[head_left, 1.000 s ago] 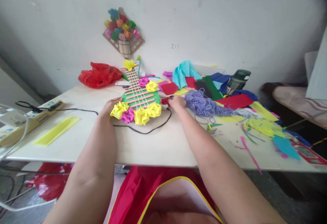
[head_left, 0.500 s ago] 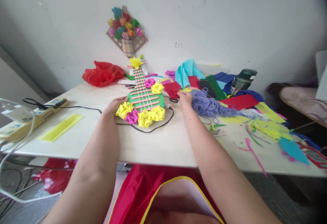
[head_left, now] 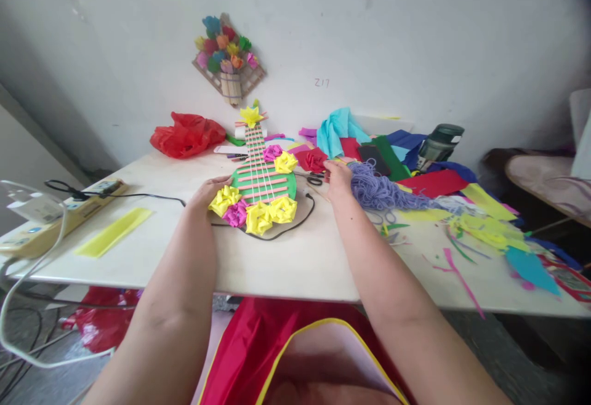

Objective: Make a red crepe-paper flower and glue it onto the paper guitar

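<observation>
Since the earlier frames the right hand [head_left: 338, 175] has shifted off the guitar's edge and further back-right, toward the red paper flower [head_left: 313, 159]; the left hand has barely moved. Left hand [head_left: 209, 190] lies flat on the tabletop [head_left: 295, 257], fingers spread and loosely curved against the guitar craft's [head_left: 263, 180] lower left edge, touching the yellow flower [head_left: 224, 197] there; it steadies the piece, not a closed grip. Right hand sits between the guitar and the purple yarn [head_left: 381, 191], fingers pointing at the red flower, tips at or just beside it; cannot tell whether they pinch it or anything else. Guitar lies flat mid-tabletop, neck pointing away toward the wall, green round body crossed by pink sticks and white strings, yellow and pink flowers around the rim, a yellow flower at the head end. Black cable [head_left: 281, 231] loops on the tabletop around the guitar's near edge. Small scissors [head_left: 315, 180] lie just left of the right hand. Behind and right: heap of coloured felt scraps [head_left: 429, 183], a teal cloth [head_left: 339, 129], a dark green bottle [head_left: 438, 140]. Left side: yellow strip [head_left: 113, 231], power strip [head_left: 55, 214] at the tabletop edge, red plastic bag [head_left: 184, 135] near the wall. Flower craft [head_left: 228, 60] hangs on the wall above.
</observation>
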`<state>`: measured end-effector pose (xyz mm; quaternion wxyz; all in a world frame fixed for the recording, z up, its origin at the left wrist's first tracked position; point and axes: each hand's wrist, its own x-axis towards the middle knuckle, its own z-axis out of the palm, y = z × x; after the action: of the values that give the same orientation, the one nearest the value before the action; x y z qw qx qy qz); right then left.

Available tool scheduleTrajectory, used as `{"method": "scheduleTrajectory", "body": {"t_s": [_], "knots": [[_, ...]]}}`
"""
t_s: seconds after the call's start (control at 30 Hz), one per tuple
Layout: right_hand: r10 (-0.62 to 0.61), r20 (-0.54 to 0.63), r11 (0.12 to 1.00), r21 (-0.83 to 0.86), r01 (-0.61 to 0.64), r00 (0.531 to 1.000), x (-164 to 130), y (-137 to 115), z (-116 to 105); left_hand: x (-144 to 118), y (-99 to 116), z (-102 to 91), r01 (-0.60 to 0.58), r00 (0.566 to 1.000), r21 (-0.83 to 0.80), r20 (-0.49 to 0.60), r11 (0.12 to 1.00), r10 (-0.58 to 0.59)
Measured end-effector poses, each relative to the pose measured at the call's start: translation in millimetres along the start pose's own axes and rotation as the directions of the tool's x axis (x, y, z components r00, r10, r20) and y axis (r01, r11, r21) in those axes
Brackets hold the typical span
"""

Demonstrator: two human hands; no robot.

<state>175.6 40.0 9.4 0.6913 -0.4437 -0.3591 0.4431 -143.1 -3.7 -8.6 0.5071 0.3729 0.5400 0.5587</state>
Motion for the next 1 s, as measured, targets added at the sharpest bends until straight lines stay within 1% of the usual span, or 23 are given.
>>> {"method": "scheduleTrajectory", "body": {"t_s": [0.03,0.07,0.1,0.17,0.23,0.27,0.33,0.43,0.57,0.87,1.0], "knots": [[0.004,-0.054,1.000,0.014,-0.003,0.999,-1.0,-1.6,0.2,-0.2,0.1,0.0,0.001,1.000,0.005,-0.002,1.000,-0.001],[0.010,-0.053,1.000,0.017,-0.009,0.999,-3.2,-2.9,1.1,-0.3,0.2,0.1,0.000,1.000,0.008,0.000,1.000,0.000],[0.015,-0.021,1.000,0.014,-0.015,1.000,-6.5,-3.9,2.8,-0.4,0.5,0.4,-0.003,1.000,0.007,0.004,1.000,0.003],[0.020,0.144,1.000,-0.016,-0.018,0.989,-15.0,-4.2,7.7,-0.6,0.9,1.4,-0.010,1.000,0.000,0.009,1.000,0.010],[0.020,0.276,0.998,-0.069,0.000,0.961,-23.5,-2.3,13.2,-0.5,1.1,2.4,-0.018,1.000,-0.010,0.010,1.000,0.018],[0.019,0.319,0.995,-0.097,0.013,0.948,-26.9,-0.9,15.5,-0.5,1.0,2.7,-0.021,1.000,-0.014,0.010,1.000,0.022],[0.020,0.364,0.990,-0.140,0.033,0.931,-31.2,2.2,18.8,-0.2,0.7,3.2,-0.031,0.999,-0.019,0.012,0.999,0.031],[0.031,0.383,0.982,-0.182,0.043,0.923,-32.1,5.8,20.0,0.4,0.3,3.1,-0.042,0.999,-0.010,0.018,0.999,0.042],[0.031,0.387,0.976,-0.211,0.056,0.921,-30.6,8.5,19.5,1.2,0.4,2.6,-0.048,0.999,-0.002,-0.003,0.999,0.048],[-0.070,0.425,0.945,-0.261,0.196,0.902,-27.2,17.5,16.7,3.7,-2.3,0.5,-0.083,0.997,-0.010,-0.005,0.997,0.083],[-0.121,0.424,0.943,-0.233,0.237,0.898,-25.6,19.0,17.1,2.8,-1.9,2.0,-0.095,0.996,-0.036,-0.003,0.995,0.094]]}}
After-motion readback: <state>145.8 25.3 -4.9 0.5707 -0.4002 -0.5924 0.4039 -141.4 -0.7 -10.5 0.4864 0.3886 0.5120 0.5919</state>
